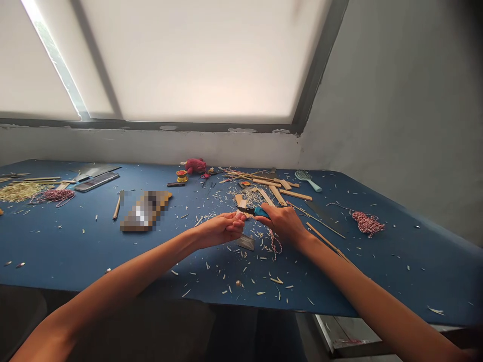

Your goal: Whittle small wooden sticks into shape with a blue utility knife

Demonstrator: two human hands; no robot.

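Note:
My right hand [285, 224] is closed round the teal handle of a knife [261, 212], whose dark blade points left. Close by on the left, my left hand [224, 230] pinches a small pale wooden piece [239, 213] with its fingers curled. The blade lies at or very near this piece; exact contact is too small to tell. Behind the hands, pale shavings [226, 193] and flat wooden strips [278, 195] lie on the blue table [124, 261]. A grey metal plate [246, 242] rests just below my left hand.
Red-and-white cord [367, 223] and a pale green brush [308, 181] lie at the right. A pink toy [195, 166] sits at the back. Toward the left are a pixelated item [145, 212], a grey case [97, 182], a short stick [117, 205] and piled shavings [23, 191].

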